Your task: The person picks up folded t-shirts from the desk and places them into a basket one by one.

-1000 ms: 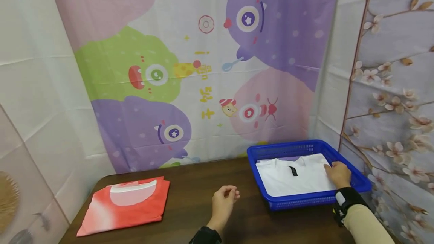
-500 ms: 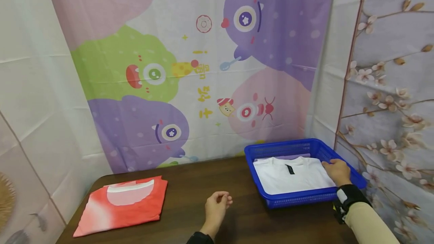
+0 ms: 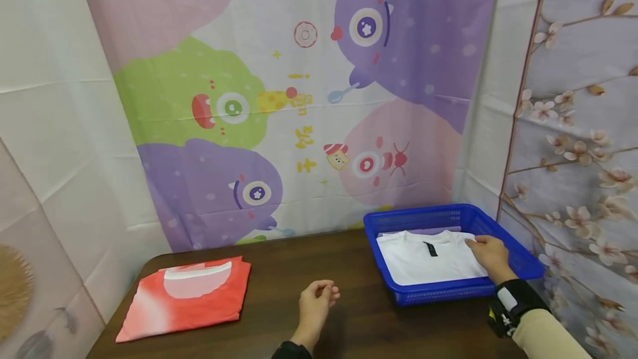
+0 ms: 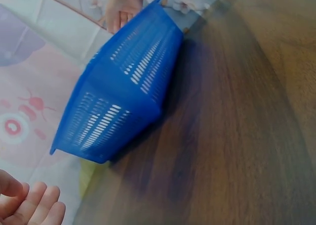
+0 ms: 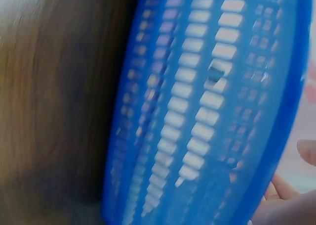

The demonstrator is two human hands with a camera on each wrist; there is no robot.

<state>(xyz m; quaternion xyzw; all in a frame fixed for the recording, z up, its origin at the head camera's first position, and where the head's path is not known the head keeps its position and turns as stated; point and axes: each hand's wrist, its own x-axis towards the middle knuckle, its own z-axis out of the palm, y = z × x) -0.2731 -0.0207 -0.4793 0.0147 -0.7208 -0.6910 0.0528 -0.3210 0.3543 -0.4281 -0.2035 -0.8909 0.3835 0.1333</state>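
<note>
A folded white T-shirt (image 3: pixel 428 262) with a black neck label lies in a blue plastic basket (image 3: pixel 443 292), over a purple cloth (image 3: pixel 451 230) whose edge shows behind it. My right hand (image 3: pixel 490 256) reaches over the basket's right side, fingertips at the shirt's right shoulder. In the left wrist view its fingers hang fairly straight behind the basket rim; in the right wrist view the thumb stands apart from them. My left hand (image 3: pixel 315 306) hovers over the table left of the basket, fingers loosely bent and holding nothing.
A folded red-and-pink garment (image 3: pixel 189 301) lies on the left of the brown wooden table (image 3: pixel 279 276). A cartoon-print curtain (image 3: pixel 309 98) hangs behind the table, and a floral curtain (image 3: pixel 583 181) stands close to the basket's right side.
The white shirt's upper right part has come down flatter, uncovering more purple cloth behind. My right hand has shifted slightly left along the shirt's edge. The left hand has moved slightly left.
</note>
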